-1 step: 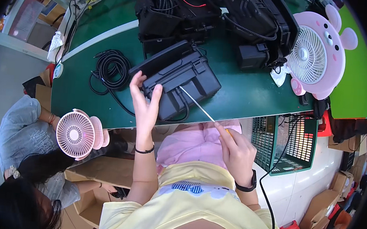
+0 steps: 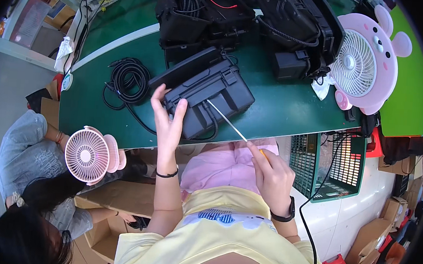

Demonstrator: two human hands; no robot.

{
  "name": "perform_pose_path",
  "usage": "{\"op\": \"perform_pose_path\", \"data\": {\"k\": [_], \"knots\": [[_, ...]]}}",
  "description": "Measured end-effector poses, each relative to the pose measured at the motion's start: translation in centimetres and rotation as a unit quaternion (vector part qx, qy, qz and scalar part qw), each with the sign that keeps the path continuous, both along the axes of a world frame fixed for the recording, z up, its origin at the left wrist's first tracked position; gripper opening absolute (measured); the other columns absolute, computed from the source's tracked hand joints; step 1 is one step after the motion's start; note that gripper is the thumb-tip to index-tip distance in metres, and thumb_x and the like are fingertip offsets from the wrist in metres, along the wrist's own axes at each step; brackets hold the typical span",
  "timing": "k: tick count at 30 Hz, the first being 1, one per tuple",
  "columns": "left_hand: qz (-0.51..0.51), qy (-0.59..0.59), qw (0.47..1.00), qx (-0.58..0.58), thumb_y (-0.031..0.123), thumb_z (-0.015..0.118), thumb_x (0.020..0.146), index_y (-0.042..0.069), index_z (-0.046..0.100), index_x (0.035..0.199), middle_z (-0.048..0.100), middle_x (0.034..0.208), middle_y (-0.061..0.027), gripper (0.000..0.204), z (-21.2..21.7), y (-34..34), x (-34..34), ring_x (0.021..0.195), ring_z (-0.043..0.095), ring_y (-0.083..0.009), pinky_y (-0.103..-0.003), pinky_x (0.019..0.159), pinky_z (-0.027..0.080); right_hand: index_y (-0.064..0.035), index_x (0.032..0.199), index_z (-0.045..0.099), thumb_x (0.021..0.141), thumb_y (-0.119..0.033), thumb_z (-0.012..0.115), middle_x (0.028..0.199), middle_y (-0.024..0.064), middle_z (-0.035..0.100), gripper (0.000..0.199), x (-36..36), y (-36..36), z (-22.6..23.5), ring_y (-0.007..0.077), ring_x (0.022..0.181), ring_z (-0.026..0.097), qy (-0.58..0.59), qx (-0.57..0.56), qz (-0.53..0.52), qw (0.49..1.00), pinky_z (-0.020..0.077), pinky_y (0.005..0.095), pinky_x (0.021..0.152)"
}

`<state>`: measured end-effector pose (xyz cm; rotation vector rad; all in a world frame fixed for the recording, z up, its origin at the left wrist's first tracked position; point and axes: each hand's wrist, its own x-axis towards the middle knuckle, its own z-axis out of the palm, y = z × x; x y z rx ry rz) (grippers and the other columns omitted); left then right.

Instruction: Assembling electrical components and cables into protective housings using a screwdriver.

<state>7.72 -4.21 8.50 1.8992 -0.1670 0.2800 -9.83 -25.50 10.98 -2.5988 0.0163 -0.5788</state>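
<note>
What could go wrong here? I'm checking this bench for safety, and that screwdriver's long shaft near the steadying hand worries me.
The screwdriver tip sits in the black box close to the left hand bracing it; a slip might jab the fingers. The box lies near the green table edge, so a hard push could shift it toward the lap. The coiled black cable trails beside the box and might snag.

Person wears a pale yellow short-sleeved top with blue chest print and pink lower garment. Left hand (image 2: 168, 123): thin black wristband. Right hand (image 2: 273, 176): black wristwatch.
</note>
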Motion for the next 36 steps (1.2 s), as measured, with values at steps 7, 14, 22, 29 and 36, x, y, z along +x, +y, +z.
{"op": "perform_pose_path", "data": {"k": [7,14,22,29,36], "knots": [[-0.042,0.076,0.985,-0.147,0.011,0.076,0.085,0.007,0.037,0.143,0.049,0.128,-0.0140,0.069,0.3,-0.5,-1.8,0.114,0.053,-0.0216,-0.035,0.097,0.047,-0.0151,0.135,0.062,0.089,-0.005,0.066,0.080,0.0104,0.067,0.047,-0.3,1.1,0.7,0.0243,0.063,0.064,0.095,0.154,0.037,0.983,0.0524,0.0340,0.059],[-0.015,0.004,0.992,-0.125,0.008,0.081,0.080,0.007,0.037,0.143,0.044,0.133,-0.0112,0.076,-0.5,-0.3,-2.6,0.118,0.050,-0.0210,-0.036,0.100,0.046,-0.0123,0.138,0.058,0.094,-0.005,0.060,0.078,0.0153,0.068,0.045,0.2,-1.1,0.9,0.0290,0.067,0.068,0.128,0.297,0.103,0.941,0.0534,0.0358,0.063],[0.001,-0.001,0.987,-0.159,0.008,0.079,0.081,0.007,0.037,0.142,0.043,0.133,-0.0117,0.074,-0.8,-0.8,-2.5,0.116,0.051,-0.0202,-0.036,0.099,0.046,-0.0153,0.137,0.059,0.091,-0.008,0.065,0.072,0.0116,0.063,0.047,-0.4,0.4,1.1,0.0281,0.056,0.062,0.083,0.124,0.085,0.985,0.0505,0.0376,0.052],[0.010,0.000,0.989,-0.150,0.010,0.079,0.082,0.008,0.038,0.142,0.044,0.132,-0.0124,0.074,-1.1,-0.5,-2.1,0.116,0.051,-0.0206,-0.036,0.099,0.046,-0.0168,0.135,0.061,0.087,-0.009,0.070,0.077,0.0091,0.064,0.049,0.1,1.4,-1.8,0.0243,0.058,0.063,0.017,0.070,0.063,0.995,0.0513,0.0340,0.051],[0.004,0.007,0.989,-0.147,0.011,0.079,0.082,0.008,0.037,0.142,0.044,0.132,-0.0138,0.074,-0.8,-0.2,-1.9,0.115,0.052,-0.0213,-0.036,0.098,0.048,-0.0162,0.131,0.065,0.085,-0.007,0.071,0.081,0.0109,0.067,0.047,0.3,2.4,-2.2,0.0234,0.062,0.065,-0.032,0.005,0.028,0.999,0.0521,0.0334,0.053]]}}
